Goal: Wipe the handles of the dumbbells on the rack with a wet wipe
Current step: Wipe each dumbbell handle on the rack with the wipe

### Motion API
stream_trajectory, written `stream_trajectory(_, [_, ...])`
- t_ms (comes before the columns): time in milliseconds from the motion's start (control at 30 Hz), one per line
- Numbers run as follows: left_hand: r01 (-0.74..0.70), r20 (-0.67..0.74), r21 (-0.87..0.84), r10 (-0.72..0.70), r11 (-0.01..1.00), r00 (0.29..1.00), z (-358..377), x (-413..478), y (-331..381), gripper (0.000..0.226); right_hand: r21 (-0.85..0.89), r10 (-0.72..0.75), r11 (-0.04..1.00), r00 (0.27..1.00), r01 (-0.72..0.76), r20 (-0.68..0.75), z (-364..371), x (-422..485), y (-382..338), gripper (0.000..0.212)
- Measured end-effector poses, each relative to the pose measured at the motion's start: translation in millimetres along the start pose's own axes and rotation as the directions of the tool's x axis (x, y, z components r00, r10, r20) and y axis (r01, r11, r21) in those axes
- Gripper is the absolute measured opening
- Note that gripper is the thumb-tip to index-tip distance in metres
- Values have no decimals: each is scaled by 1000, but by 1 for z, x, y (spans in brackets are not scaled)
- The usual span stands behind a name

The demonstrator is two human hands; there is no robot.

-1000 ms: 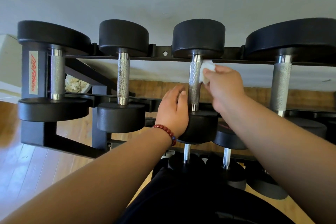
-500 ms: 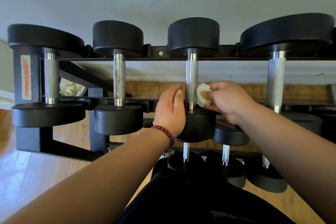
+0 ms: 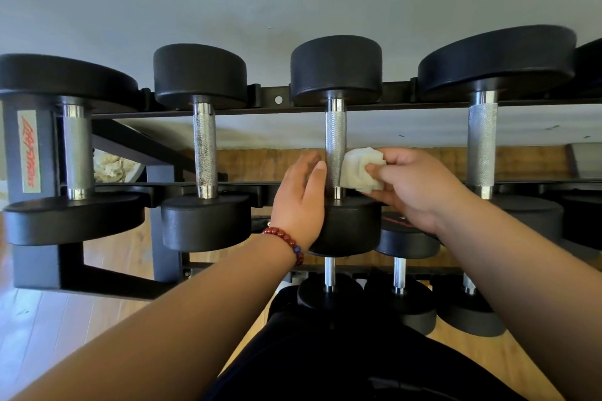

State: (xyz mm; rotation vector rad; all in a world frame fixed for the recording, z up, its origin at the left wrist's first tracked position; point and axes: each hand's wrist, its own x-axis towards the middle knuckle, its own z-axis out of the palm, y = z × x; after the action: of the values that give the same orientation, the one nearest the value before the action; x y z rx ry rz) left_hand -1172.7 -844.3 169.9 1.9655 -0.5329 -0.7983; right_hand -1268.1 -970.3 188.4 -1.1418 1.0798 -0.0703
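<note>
**Third dumbbell on the top tier: wipe at the near end of the handle**

My right hand [image 3: 420, 185] was closed around a folded white wet wipe [image 3: 360, 169], pinched between thumb and fingers. The wipe was pressed against the right side of the knurled handle [image 3: 335, 143] of the third dumbbell from the left, low on the bar — just above its near head [image 3: 348, 225]. The far stretch of that handle stood bare.

My left hand [image 3: 301, 202] held nothing. It lay open and flat against the left side of the same near head, fingers extended up beside the bar; I could not tell whether the fingertips touched the metal. A red bead bracelet [image 3: 285, 239] sat on that wrist.

The black rack [image 3: 270, 98] carried four dumbbells across the top tier, each lying front to back. The handle of the second dumbbell [image 3: 204, 150] showed dark speckling; the fourth dumbbell's handle [image 3: 482, 143], right of my working hand, was untouched by either hand. Smaller dumbbells [image 3: 399, 296] sat on a lower tier, near me. Behind the rack's left post, a crumpled pale mass [image 3: 112, 164] lay in a container — what it was, I could not tell.
</note>
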Motion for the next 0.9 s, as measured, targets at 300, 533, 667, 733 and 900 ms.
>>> stream_trajectory(300, [-8, 165, -46, 15, 999, 986, -34, 23, 20, 39, -69, -161, 985, 986, 158, -39, 30, 4, -5, 19])
stream_trajectory(533, [287, 159, -293, -249, 912, 955, -51, 44, -1, 19, -277, -366, 918, 875, 284, -316, 39, -7, 15, 14])
stream_trajectory(667, [398, 193, -238, -358, 886, 913, -47, 55, -6, 18, -380, -417, 881, 843, 283, -340, 43, -17, 40, 19])
stream_trajectory(733, [441, 270, -290, -369, 850, 889, -39, 56, -4, 15, -402, -433, 869, 838, 290, -331, 49, -22, 49, 17])
stream_trajectory(900, [473, 380, -341, -341, 812, 860, -30, 52, 0, 11, -415, -467, 850, 828, 324, -311, 58, -28, 57, 22])
